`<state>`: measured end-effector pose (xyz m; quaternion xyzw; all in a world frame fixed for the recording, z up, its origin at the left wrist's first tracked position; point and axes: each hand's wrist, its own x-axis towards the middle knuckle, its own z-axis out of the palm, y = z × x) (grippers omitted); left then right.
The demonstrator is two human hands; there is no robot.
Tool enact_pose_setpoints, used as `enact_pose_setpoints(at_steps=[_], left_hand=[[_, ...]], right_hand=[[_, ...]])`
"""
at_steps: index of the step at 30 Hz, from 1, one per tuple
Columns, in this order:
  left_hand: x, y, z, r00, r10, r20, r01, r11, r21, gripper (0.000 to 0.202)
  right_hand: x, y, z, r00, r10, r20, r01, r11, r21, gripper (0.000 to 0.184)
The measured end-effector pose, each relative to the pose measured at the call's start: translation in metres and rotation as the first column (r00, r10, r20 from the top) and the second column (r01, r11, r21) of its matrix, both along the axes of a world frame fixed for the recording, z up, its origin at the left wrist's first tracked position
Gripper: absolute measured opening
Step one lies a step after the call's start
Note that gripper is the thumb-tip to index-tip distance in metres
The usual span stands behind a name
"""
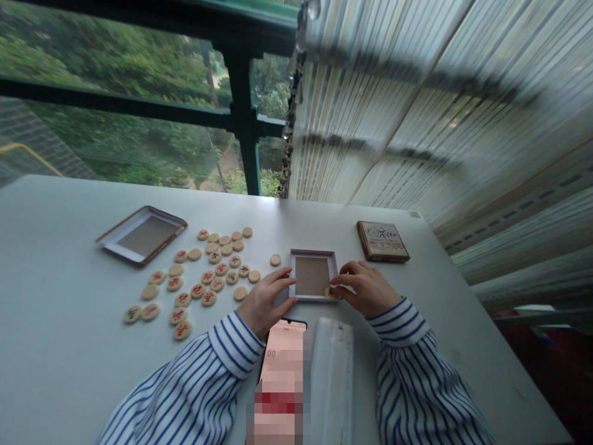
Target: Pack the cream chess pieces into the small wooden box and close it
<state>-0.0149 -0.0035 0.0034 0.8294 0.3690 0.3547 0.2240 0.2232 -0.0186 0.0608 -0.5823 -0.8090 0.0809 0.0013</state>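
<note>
A small square open box [313, 254] with a brown bottom lies on the white table in front of me. My left hand [267, 301] rests against its left edge, fingers stretched along the rim. My right hand [364, 287] pinches a round wooden game disc [329, 292] at the box's near right corner. Several more wooden discs [204, 275], some with red or black characters, lie scattered to the left. One single disc [275, 260] lies just left of the box.
A box lid [141, 235] lies at the far left. A brown printed box [382, 240] lies at the far right. A phone [281, 371] and a white folded sheet [332, 371] lie near me. A window and blinds stand behind the table [60, 346].
</note>
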Motion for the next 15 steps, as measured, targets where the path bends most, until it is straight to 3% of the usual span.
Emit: enact_pose_setpoints(at_steps=[5,15], left_hand=[[0.000,-0.001,-0.001,1.000,-0.006,-0.014,0.006,1.000,0.000,0.028],[0.000,-0.001,0.001,1.000,0.002,-0.020,-0.002,1.000,0.014,0.028]], right_hand=[[0.003,-0.001,-0.008,0.998,0.032,-0.050,-0.030,0.999,0.022,0.021],[-0.011,-0.004,-0.005,1.000,0.022,-0.013,-0.022,0.999,0.024,0.018]])
